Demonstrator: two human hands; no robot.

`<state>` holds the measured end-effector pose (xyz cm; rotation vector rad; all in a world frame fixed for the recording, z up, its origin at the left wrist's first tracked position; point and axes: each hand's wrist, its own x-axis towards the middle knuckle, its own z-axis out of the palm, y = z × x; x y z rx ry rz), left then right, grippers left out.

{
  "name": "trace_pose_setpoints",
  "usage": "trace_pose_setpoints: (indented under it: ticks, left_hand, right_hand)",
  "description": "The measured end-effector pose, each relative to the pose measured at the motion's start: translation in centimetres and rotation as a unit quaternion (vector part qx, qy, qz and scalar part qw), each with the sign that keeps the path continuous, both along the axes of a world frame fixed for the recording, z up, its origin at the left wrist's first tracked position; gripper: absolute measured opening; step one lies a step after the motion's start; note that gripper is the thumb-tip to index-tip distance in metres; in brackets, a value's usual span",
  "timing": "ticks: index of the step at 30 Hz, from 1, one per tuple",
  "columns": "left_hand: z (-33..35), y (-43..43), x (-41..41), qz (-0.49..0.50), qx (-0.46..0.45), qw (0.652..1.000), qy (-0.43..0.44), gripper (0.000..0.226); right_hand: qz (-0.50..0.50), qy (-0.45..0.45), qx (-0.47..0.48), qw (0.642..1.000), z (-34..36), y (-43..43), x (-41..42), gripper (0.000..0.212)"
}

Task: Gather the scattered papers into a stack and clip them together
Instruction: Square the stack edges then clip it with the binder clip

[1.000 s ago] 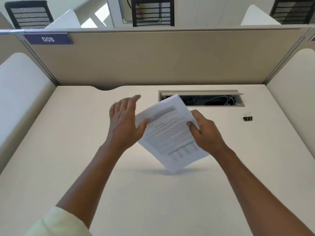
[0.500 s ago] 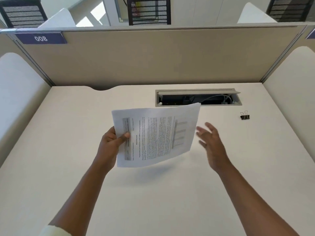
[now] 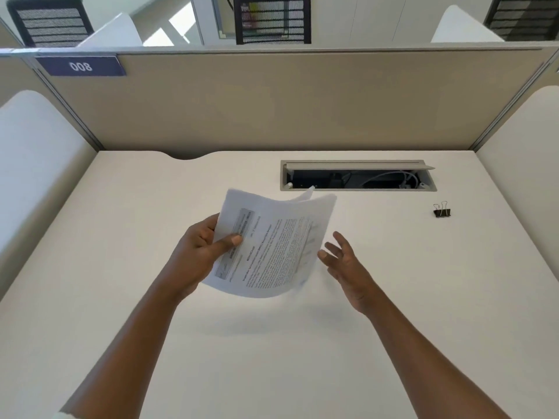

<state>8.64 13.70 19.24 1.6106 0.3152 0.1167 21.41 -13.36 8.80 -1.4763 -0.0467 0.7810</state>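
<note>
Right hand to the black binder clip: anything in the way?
Nothing visible. The right hand hovers open beside the white printed paper stack; the small black metal binder clip lies alone on the cream desk, farther right. The grey cable hatch sits behind that line.

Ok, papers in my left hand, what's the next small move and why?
Probably bring the open right hand to the papers and square their free edge: the left hand pinches one end, a sheet sticks out at the far corner, the binder clip lies untouched.

Left hand (image 3: 196, 256) in pinch grip; right hand (image 3: 348, 267) seemingly splayed.
</note>
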Motion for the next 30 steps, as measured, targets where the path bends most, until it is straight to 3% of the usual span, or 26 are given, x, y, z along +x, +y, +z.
trace_pose_setpoints:
  ticks: [2,4,8,11,15,18,21,24,30]
  left_hand:
    - [2.3,-0.4,0.2,-0.031,0.035,0.999,-0.012,0.024]
    - [4.2,-0.3,0.3,-0.055,0.058,0.997,-0.020,0.023]
    - [6.0,0.8,0.1,-0.054,0.061,0.996,-0.034,0.023]
    - [4.5,1.9,0.2,0.009,0.050,0.997,-0.053,0.021]
    - [-1.3,1.9,1.1,0.173,0.020,0.983,-0.061,0.017]
    - [-5.0,0.6,1.7,0.240,-0.032,0.968,-0.059,0.023]
    - [-8.3,-0.7,1.6,0.239,-0.061,0.968,-0.044,0.017]
    - [-11.3,-2.1,0.9,0.220,-0.060,0.974,-0.002,0.017]
    - [-12.0,-3.1,1.5,0.199,-0.031,0.979,0.031,0.037]
  right_hand:
    - [0.006,0.002,0.032,0.999,-0.1,0.8,-0.3,0.140]
    - [-0.001,-0.012,0.069,0.998,0.1,1.4,0.0,0.134]
    - [-0.023,-0.095,0.134,0.986,1.9,1.3,1.2,0.074]
    - [-0.063,-0.084,0.135,0.985,2.9,0.8,1.9,0.046]
    - [-0.124,-0.134,0.046,0.982,3.4,0.7,1.8,0.023]
    - [-0.140,-0.170,0.005,0.976,3.4,0.6,1.7,0.020]
    - [-0.149,-0.172,-0.024,0.974,2.0,-0.2,1.2,0.020]
    - [-0.167,-0.138,-0.053,0.975,0.0,-1.3,0.3,0.028]
    - [-0.217,-0.097,-0.048,0.970,-0.7,-1.1,0.5,0.033]
